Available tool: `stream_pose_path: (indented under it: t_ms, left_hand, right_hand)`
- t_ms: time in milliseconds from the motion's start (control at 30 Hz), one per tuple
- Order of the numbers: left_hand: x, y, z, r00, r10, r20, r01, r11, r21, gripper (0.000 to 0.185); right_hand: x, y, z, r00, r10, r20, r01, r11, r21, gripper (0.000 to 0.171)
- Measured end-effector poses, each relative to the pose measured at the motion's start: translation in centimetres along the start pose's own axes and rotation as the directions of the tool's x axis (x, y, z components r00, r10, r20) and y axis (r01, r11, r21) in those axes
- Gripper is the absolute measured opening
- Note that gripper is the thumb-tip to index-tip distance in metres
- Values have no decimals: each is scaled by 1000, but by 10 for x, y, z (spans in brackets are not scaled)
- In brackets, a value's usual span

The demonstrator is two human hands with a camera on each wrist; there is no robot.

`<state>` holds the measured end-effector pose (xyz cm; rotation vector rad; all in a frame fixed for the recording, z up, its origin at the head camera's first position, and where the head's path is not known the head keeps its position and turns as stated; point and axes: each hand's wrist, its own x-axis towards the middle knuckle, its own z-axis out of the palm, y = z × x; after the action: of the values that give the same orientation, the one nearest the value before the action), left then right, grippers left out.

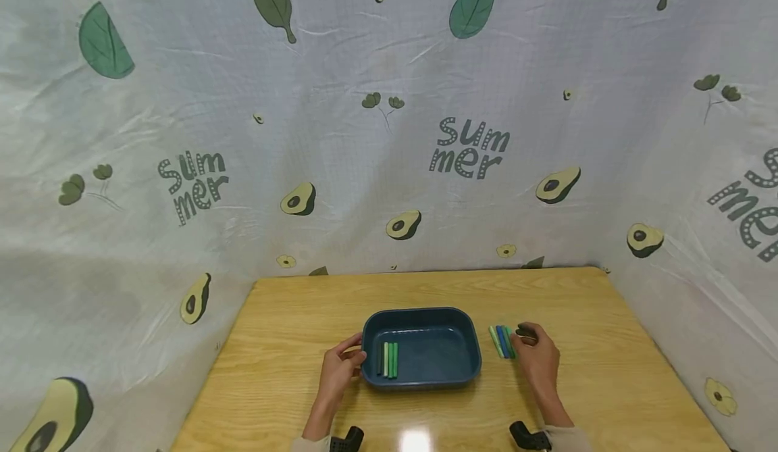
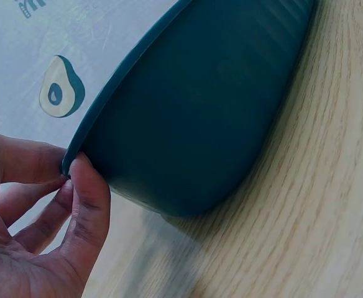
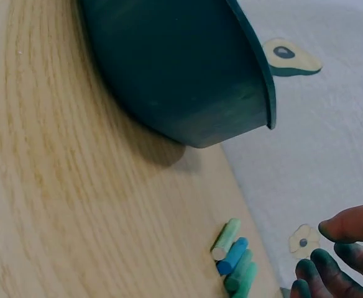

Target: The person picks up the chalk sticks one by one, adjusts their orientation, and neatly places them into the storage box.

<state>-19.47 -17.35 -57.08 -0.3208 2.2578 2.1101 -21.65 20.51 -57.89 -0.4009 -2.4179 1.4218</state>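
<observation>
A dark blue-green plastic tray [image 1: 419, 383] sits on the table, its rim [image 2: 122, 71] pinched at the left end between thumb and fingers of my left hand [image 1: 337, 371]. Inside it, at the left, several chalk sticks [image 1: 391, 360] in dark, pale and bright green lie side by side. To the right of the tray, more chalks lie in a row: a pale green one [image 3: 226, 239], a blue one [image 3: 232, 256] and green ones [image 3: 238, 273]. Just beside them is my right hand [image 1: 539, 356], fingertips stained dark green, thumb and fingers apart with nothing between.
The wooden table [image 1: 292, 310] extends around the tray. A white cloth [image 1: 340, 148] printed with avocados and leaves hangs behind and at both sides. Black devices sit on the left wrist [image 1: 348, 440] and the right wrist [image 1: 530, 436].
</observation>
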Motion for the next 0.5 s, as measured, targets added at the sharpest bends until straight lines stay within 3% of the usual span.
stream_pose_path:
  t_ms: [500]
  left_hand:
    - [6,-3,-1,1000,-8,5,8,1000,-8,44]
  right_hand:
    - [-1,14,9,994,72,-81,-73,997,-8,34]
